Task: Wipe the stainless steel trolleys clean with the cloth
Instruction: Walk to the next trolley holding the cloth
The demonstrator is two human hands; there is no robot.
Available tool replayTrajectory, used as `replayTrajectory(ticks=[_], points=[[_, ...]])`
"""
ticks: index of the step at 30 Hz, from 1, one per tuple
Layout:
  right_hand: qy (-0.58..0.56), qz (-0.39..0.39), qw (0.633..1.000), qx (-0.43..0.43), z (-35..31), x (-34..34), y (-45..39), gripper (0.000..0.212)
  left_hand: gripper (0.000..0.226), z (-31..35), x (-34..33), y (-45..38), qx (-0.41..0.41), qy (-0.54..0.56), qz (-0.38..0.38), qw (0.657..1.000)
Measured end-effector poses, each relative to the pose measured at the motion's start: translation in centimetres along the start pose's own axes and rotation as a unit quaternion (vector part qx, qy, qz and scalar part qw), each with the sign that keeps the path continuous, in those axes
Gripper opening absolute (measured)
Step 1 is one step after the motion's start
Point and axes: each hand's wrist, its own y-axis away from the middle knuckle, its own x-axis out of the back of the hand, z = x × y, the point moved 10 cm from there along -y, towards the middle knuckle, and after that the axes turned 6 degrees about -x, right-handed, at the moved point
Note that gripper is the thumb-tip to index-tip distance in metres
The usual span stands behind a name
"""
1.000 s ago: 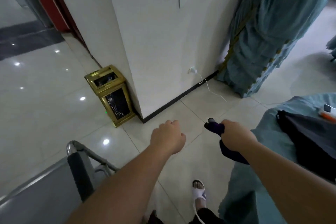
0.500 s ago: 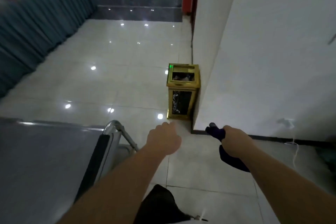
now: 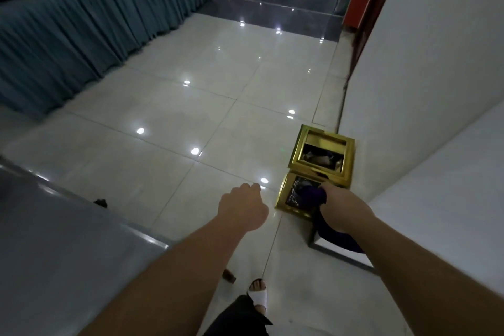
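A stainless steel trolley (image 3: pixel 62 240) fills the lower left, its flat grey top seen from above. My left hand (image 3: pixel 244 209) hangs in the air to the right of the trolley's edge, fingers curled into a loose fist with nothing in it. My right hand (image 3: pixel 342 209) grips a dark purple cloth (image 3: pixel 316 198), which bunches in front of the fist and trails down below my wrist. Both hands are apart from the trolley.
A gold waste bin (image 3: pixel 320 161) stands on the tiled floor against the white wall corner (image 3: pixel 425 117), right behind my right hand. A table with a teal pleated skirt (image 3: pixel 81 35) runs along the left. My sandalled foot (image 3: pixel 257 294) shows below.
The view has swung further left and forward. The trolley's handle has left the frame, the bin now lies close behind my right hand, and the cloth stays gripped.
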Motion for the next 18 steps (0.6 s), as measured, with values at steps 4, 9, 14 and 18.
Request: replayTrajectory(ticks=[4, 9, 14, 18], points=[[0.008, 0.022, 1.0, 0.014, -2.2, 3.6, -6.7, 0.029, 0.047, -1.9, 3.6, -5.7, 0.015, 0.011, 0.015, 1.0], [0.045, -0.001, 0.998, 0.051, -6.4, 5.6, -15.1, 0.025, 0.052, -5.8, 5.1, -10.6, 0.072, 0.051, 0.002, 0.996], [0.113, -0.036, 0.981, 0.154, -14.1, 6.2, -24.2, 0.011, 0.054, -11.7, 7.0, -14.7, 0.17, 0.089, 0.021, 0.981], [0.154, -0.07, 0.956, 0.238, -21.2, 6.5, -29.6, 0.012, 0.053, -15.6, 8.5, -15.1, 0.265, 0.144, 0.045, 0.952]])
